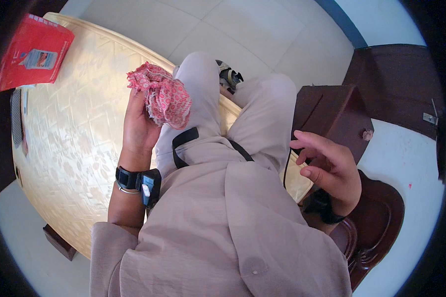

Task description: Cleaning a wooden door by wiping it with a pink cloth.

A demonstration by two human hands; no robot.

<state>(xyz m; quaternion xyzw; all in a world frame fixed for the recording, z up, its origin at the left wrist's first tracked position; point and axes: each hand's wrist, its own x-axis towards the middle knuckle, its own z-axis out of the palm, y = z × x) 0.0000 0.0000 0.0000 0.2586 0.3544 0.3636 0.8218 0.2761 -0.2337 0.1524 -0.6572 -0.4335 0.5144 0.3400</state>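
Note:
A crumpled pink and red patterned cloth [169, 101] with frayed edges is bunched in my left hand [142, 119], held up beside my left knee. My left fingers are partly hidden behind the cloth. On the other side, my right hand [324, 161] is raised by my right thigh with nothing in it, its fingers loosely curved and apart. Each wrist wears a black strap, and the left one carries a small dark device [151, 187].
I sit on a bed with a shiny cream mattress [74, 148]. A red bag [37, 52] stands at its far left corner. Right of my knees is a dark brown wooden cabinet [327, 109] with a knob. A carved dark wooden headboard piece [381, 213] is behind my right arm. Tiled floor [252, 29] lies ahead.

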